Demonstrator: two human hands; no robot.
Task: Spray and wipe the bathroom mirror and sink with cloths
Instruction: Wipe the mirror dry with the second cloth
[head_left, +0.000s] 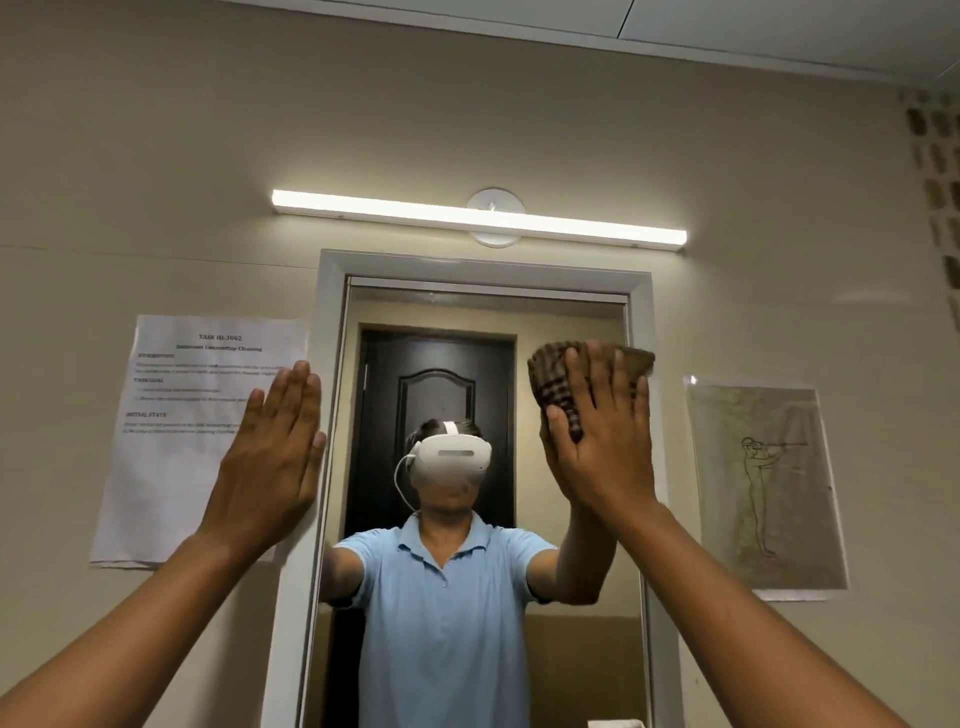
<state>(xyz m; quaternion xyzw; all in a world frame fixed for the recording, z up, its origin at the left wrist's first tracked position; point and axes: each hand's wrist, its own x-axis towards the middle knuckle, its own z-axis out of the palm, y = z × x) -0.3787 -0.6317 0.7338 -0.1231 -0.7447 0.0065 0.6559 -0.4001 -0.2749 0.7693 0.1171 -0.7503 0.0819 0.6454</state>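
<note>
A tall mirror in a white frame hangs on the beige wall ahead and reflects a person in a blue shirt wearing a headset. My right hand presses a brown striped cloth flat against the upper right part of the glass, fingers straight and spread. My left hand lies flat with straight fingers on the wall at the mirror's left frame, over the edge of a paper sheet. The sink and any spray bottle are out of view.
A printed task sheet is taped to the wall left of the mirror. A line drawing in a plastic sleeve hangs on the right. A lit tube lamp runs above the mirror frame.
</note>
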